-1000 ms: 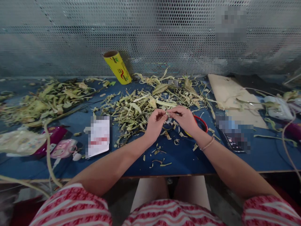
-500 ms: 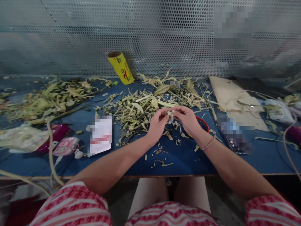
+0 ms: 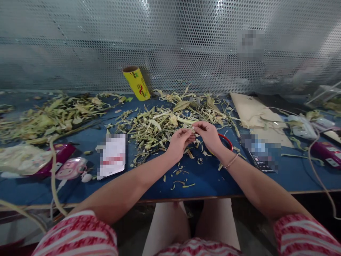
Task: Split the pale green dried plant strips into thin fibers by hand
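Sitting at the near edge of the blue worktop, I rest both forearms across it, red-and-white striped sleeves lowest in view. Small cut scraps lie scattered on the bare blue just beyond the edge, between my arms.

My left hand and right hand meet fingertip to fingertip above the worktop. Both are nearly closed, thumb against forefinger, pinching one small pale plant piece between them; its exact form is too small to tell. A thin bracelet circles my right wrist. Behind the right hand a red ring-shaped object lies partly hidden.

To the left lie a blurred white card, a pink case and a magenta item; to the right, a blurred dark device.

Farther back, a broad heap of pale green strips and husks spreads just beyond my hands, with a second heap well apart at far left. As a judgement, much material is already stripped, given the litter, and the piece in hand is unfinished; how much remains untouched in the heaps I cannot tell.

A yellow roll leans against the perforated metal screen at the back, a cardboard sheet to its right.
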